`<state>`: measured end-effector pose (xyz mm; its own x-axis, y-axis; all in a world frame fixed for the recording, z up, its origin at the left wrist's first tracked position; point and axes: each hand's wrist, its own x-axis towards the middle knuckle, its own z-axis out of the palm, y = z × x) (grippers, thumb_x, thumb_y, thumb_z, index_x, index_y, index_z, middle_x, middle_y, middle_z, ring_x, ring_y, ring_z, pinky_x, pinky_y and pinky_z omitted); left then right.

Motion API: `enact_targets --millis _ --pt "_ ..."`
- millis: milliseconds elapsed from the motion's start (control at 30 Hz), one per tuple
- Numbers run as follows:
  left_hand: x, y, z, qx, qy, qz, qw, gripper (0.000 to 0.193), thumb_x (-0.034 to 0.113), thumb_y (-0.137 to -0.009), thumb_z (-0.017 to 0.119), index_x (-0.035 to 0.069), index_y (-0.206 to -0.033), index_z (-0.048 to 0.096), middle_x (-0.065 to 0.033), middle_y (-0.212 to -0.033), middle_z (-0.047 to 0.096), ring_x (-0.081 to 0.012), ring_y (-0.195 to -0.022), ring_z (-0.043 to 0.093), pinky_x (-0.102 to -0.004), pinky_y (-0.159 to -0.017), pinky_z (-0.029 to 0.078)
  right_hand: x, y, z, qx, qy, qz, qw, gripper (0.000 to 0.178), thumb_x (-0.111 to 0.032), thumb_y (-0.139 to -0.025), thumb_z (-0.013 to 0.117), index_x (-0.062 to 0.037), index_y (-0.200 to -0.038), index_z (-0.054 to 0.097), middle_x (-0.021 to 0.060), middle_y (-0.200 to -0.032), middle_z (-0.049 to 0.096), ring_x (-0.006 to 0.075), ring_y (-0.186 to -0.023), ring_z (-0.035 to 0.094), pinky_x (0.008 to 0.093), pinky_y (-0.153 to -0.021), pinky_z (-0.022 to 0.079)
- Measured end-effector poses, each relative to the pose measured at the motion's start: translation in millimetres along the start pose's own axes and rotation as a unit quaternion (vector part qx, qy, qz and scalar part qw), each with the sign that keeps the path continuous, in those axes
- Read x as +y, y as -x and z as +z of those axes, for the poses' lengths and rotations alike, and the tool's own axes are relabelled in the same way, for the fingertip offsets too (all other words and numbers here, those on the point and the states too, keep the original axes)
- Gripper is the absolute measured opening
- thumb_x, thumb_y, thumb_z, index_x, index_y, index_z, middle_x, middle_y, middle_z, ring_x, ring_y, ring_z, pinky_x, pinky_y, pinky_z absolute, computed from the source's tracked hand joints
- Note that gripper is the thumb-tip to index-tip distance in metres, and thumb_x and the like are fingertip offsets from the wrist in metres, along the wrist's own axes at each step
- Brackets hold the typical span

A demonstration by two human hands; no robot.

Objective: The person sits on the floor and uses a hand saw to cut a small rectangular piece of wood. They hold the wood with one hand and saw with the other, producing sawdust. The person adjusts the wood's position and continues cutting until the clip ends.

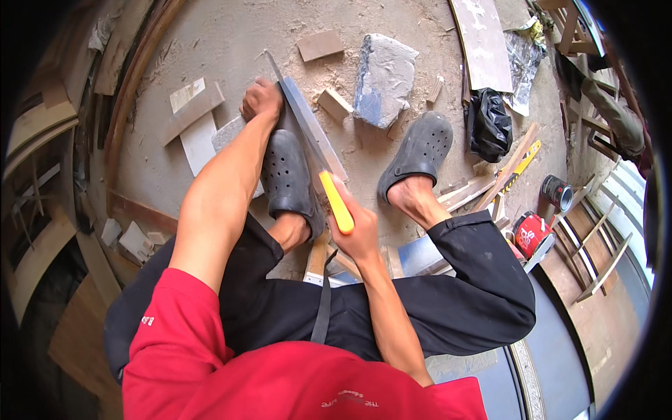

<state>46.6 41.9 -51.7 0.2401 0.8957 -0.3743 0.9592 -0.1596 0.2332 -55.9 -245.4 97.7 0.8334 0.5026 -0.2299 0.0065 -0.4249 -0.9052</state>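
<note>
My right hand [357, 227] is wrapped round the yellow handle of a handsaw [337, 203]. Its long blade stretches away from me, up and to the left, beside my left shoe. A pale, narrow strip [313, 133] lies along the blade; whether it is wood or part of the blade's shine, I cannot tell. Close to the blade's far part, my left hand [262, 99] is closed and set low near the floor. What its fingers grip is hidden under it. A dark clog [288, 171] on my left foot stands between the left forearm and the saw.
A rough grey block [383, 80], wood offcuts [320, 46] and sawdust lie ahead on the floor. To the right are a black plastic bag [488, 126], a yellow-handled saw [525, 159], a red can [532, 233] and a dark can [556, 192]. Curved wooden frames [42, 136] line the left.
</note>
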Motion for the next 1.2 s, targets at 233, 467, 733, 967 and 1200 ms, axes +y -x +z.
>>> enact_targets --millis 233,467,733,967,1200 --pt "-1 0 2 0.001 0.006 0.008 1.0 0.068 0.046 -0.095 0.031 -0.008 -0.103 0.07 -0.0313 -0.109 0.065 -0.045 -0.11 0.062 -0.0494 -0.097 0.045 0 3 -8 -0.008 -0.003 0.02 1.0 0.059 0.004 -0.073 0.066 -0.0005 -0.131 0.058 0.0198 -0.12 0.066 0.0339 -0.097 0.07 0.0338 -0.08 0.055" --pt "3 6 -5 -0.003 0.005 -0.002 1.0 0.067 0.043 -0.097 0.028 -0.009 -0.103 0.07 -0.0299 -0.111 0.066 -0.0424 -0.112 0.062 -0.0468 -0.102 0.042 -2 21 -19 0.01 0.018 -0.023 1.0 0.056 0.004 -0.071 0.066 0.0015 -0.127 0.06 0.0204 -0.113 0.069 0.034 -0.085 0.071 0.0333 -0.073 0.056" --pt "-3 10 -2 0.0 0.007 0.014 1.0 0.071 0.045 -0.098 0.025 -0.009 -0.104 0.07 -0.0308 -0.113 0.064 -0.0444 -0.114 0.06 -0.0486 -0.101 0.042 58 59 -19 -0.011 0.009 -0.036 0.999 0.054 0.005 -0.069 0.065 0.0025 -0.123 0.062 0.0206 -0.105 0.07 0.0322 -0.077 0.07 0.0333 -0.07 0.054" --pt "2 9 -4 0.025 0.002 -0.006 1.0 0.069 0.044 -0.098 0.026 -0.008 -0.101 0.071 -0.0285 -0.109 0.067 -0.0427 -0.11 0.062 -0.0479 -0.101 0.043 63 72 -48 -0.036 0.017 -0.028 0.999 0.056 0.007 -0.071 0.064 0.0022 -0.126 0.06 0.0209 -0.115 0.068 0.0334 -0.093 0.071 0.0344 -0.08 0.055" --pt "-3 -2 8 0.023 0.001 -0.005 1.0 0.069 0.046 -0.096 0.027 -0.005 -0.099 0.072 -0.0276 -0.108 0.067 -0.0432 -0.109 0.063 -0.0479 -0.1 0.043 85 61 -28 -0.027 0.001 -0.028 0.999 0.058 0.004 -0.07 0.068 0.0023 -0.127 0.059 0.0219 -0.113 0.067 0.0373 -0.091 0.068 0.0383 -0.08 0.054"
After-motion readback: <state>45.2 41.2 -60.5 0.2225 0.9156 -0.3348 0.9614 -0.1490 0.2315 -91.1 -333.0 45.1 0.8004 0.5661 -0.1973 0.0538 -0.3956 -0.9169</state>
